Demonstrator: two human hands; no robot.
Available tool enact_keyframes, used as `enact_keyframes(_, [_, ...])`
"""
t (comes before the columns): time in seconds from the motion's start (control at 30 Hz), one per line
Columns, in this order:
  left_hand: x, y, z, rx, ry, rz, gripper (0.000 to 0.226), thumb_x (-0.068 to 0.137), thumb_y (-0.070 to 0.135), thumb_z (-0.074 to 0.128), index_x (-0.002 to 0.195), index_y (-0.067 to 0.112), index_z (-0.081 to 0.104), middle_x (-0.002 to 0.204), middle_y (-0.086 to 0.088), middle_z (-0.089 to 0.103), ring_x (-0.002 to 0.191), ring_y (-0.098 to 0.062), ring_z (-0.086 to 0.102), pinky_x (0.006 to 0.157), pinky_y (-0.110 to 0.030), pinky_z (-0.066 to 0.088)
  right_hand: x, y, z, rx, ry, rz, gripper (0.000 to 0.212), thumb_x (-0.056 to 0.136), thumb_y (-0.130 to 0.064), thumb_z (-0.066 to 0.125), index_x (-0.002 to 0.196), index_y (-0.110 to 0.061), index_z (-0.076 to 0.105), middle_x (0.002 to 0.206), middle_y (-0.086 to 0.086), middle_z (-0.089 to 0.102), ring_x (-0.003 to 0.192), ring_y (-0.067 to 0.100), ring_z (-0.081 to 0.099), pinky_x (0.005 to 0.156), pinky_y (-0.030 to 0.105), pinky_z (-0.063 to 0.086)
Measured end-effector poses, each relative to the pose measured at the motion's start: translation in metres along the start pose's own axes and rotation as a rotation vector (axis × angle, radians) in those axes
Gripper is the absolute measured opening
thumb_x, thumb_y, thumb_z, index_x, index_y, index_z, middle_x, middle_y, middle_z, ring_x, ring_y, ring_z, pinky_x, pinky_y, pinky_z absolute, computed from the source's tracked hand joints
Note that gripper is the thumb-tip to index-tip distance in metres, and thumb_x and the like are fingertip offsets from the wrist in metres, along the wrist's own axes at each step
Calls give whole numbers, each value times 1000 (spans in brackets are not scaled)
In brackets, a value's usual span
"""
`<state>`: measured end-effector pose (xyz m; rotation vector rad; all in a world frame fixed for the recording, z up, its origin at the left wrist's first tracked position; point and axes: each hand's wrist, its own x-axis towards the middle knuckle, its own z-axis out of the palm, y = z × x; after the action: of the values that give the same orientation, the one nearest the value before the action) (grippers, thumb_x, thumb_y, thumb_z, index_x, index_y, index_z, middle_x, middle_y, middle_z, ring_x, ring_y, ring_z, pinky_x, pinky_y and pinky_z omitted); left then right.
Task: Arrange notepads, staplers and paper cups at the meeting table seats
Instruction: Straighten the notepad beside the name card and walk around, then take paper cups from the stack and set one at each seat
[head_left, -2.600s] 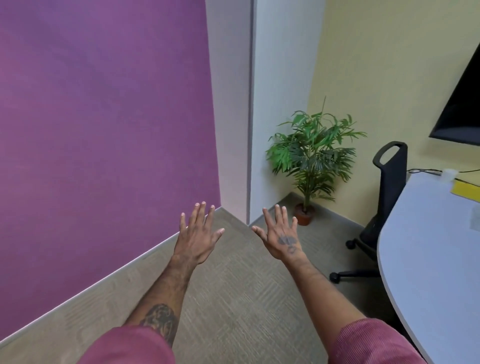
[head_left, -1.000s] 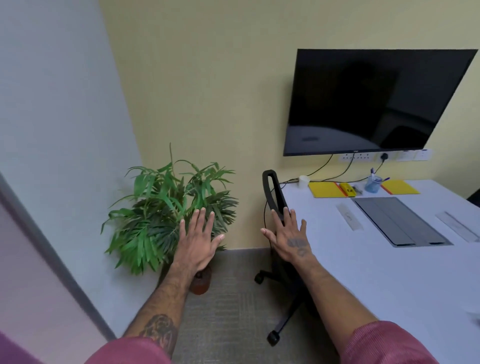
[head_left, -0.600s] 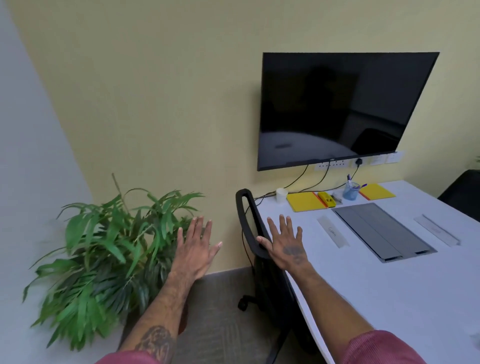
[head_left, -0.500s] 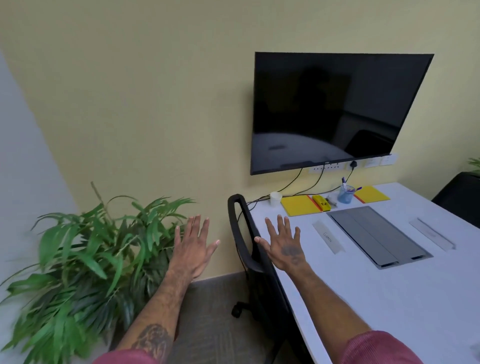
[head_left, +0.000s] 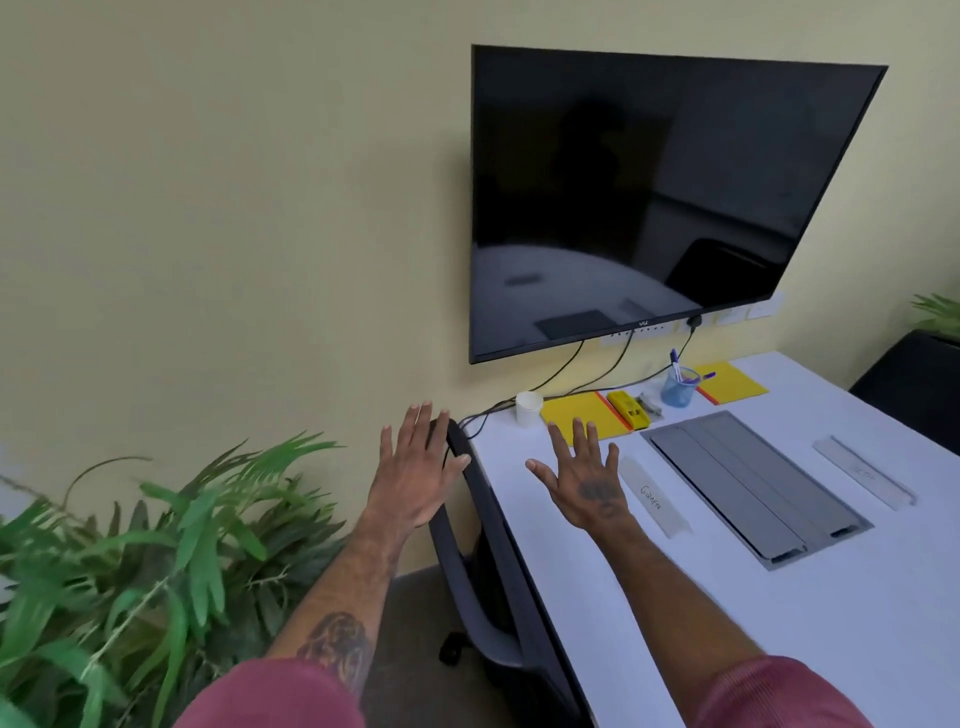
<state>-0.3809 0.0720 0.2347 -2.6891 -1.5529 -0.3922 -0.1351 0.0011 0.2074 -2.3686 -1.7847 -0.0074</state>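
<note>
At the far end of the white meeting table (head_left: 675, 597), below the wall screen, stand a white paper cup (head_left: 529, 409), a yellow notepad (head_left: 582, 413), a yellow stapler (head_left: 627, 409) and a second yellow notepad (head_left: 732, 383). My left hand (head_left: 415, 467) is held out flat, fingers apart, over the back of a black chair (head_left: 483, 571). My right hand (head_left: 584, 480) is spread open above the table's left edge, just short of the nearer notepad. Both hands hold nothing.
A blue pen cup (head_left: 678, 387) stands between the notepads. A grey cable hatch (head_left: 753, 483) is set in the table, with name strips (head_left: 655, 496) beside it. A black screen (head_left: 649, 197) hangs on the wall. A leafy plant (head_left: 130, 561) fills the left; a dark chair (head_left: 914, 384) is at right.
My view has swung right from the purple wall and corner to the table end. The table and its items have come closer; both hands stay spread and empty.
</note>
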Motion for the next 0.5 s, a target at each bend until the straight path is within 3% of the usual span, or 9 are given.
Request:
enact_keyframes(0.13, [66, -3, 29, -50, -44, 101, 74, 99, 62, 14, 158, 21, -3, 166, -4, -9, 152, -19, -14, 122, -49, -2, 47, 6, 21, -7, -8, 70, 86, 85, -75, 1, 157, -28, 1, 165, 13, -5, 151, 31, -10, 118, 59, 3])
enact_keyframes(0.5, [236, -18, 114, -95, -214, 435, 76, 100, 60, 27, 158, 17, 3, 166, -5, 5, 152, -21, 5, 121, -44, 20, 158, 12, 88, 62, -58, 283, 89, 82, -80, -5, 157, -32, 1, 165, 10, -7, 151, 30, -11, 118, 58, -1])
